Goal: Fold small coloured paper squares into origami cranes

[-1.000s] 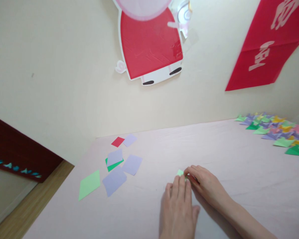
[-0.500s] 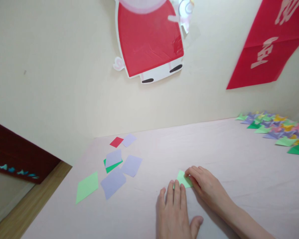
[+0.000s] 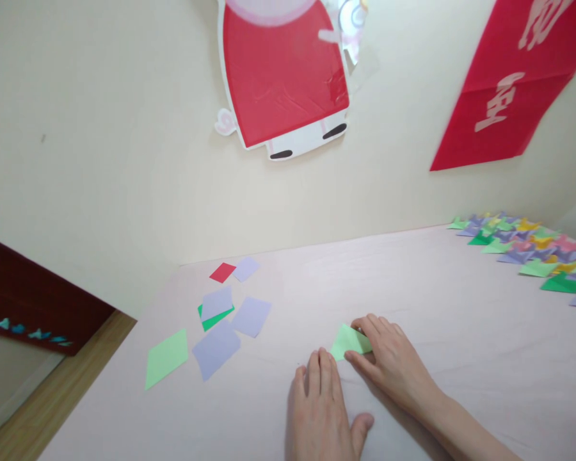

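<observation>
A small light green sheet of paper lies on the pale pink covered surface in front of me, with a crease or folded layer showing across it. My right hand has it between thumb and fingers at its right side. Flat on the surface, my left hand has its fingers stretched out and thumb spread, the fingertips at the paper's lower left corner. Whether those fingertips press on the paper or only rest beside it, I cannot tell.
To the left lie loose paper squares: a light green sheet, several lilac sheets, a red sheet and a dark green sheet. Rows of folded paper pieces stand at right. A wall rises behind.
My left hand has slid left, off the paper's lower part to its corner. My right thumb has come round to the paper's near edge. The view has shifted slightly.
</observation>
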`<action>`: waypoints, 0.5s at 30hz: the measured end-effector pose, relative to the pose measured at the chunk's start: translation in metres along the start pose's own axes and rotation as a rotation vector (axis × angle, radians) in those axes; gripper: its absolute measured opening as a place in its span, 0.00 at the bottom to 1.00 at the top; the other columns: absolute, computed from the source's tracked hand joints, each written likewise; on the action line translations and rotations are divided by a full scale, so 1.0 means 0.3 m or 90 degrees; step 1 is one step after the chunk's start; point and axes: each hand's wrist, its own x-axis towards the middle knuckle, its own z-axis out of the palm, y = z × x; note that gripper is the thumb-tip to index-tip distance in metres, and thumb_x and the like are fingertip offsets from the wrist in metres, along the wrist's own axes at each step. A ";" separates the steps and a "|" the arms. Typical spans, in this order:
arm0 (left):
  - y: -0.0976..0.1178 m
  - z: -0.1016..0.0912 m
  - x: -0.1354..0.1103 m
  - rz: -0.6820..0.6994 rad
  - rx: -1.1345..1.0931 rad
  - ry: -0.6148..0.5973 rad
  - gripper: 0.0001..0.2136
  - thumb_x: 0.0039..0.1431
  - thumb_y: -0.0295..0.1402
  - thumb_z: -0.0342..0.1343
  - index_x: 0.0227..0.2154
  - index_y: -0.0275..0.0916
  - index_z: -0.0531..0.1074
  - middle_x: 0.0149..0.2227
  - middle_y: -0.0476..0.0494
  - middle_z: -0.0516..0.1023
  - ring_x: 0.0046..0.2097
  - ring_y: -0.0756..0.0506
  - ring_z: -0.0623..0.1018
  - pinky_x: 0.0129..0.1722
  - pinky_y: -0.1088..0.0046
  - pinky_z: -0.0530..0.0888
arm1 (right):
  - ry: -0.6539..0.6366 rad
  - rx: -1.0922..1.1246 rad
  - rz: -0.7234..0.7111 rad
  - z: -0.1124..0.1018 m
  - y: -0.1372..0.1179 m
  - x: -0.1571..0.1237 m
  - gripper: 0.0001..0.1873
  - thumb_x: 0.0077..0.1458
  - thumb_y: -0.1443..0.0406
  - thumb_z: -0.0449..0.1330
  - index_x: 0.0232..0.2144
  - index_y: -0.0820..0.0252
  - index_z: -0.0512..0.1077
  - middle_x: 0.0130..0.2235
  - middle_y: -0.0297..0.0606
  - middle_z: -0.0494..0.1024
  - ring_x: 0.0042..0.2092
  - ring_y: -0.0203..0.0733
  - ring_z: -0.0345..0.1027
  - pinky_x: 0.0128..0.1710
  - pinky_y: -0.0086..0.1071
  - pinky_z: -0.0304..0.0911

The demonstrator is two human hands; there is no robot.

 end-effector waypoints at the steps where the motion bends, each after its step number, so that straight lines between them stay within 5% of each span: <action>1: 0.002 -0.007 0.003 -0.003 0.001 0.000 0.36 0.61 0.57 0.47 0.62 0.34 0.62 0.63 0.31 0.64 0.61 0.32 0.65 0.57 0.49 0.64 | -0.004 0.025 0.003 0.000 0.008 -0.004 0.09 0.54 0.66 0.58 0.40 0.57 0.67 0.40 0.40 0.75 0.41 0.47 0.66 0.41 0.39 0.56; 7: -0.002 -0.049 0.000 -0.029 0.030 -0.014 0.35 0.60 0.55 0.51 0.60 0.30 0.65 0.62 0.28 0.65 0.60 0.30 0.66 0.56 0.48 0.65 | -0.010 0.190 0.029 -0.011 0.094 -0.018 0.22 0.53 0.71 0.51 0.51 0.58 0.66 0.39 0.41 0.75 0.41 0.46 0.68 0.44 0.41 0.63; 15: -0.011 -0.099 0.067 -0.129 -0.001 -0.014 0.30 0.59 0.39 0.57 0.61 0.29 0.62 0.63 0.28 0.63 0.63 0.33 0.63 0.59 0.52 0.64 | -0.010 0.360 0.052 -0.044 0.126 -0.020 0.18 0.59 0.65 0.49 0.51 0.56 0.66 0.47 0.44 0.74 0.50 0.47 0.68 0.53 0.45 0.63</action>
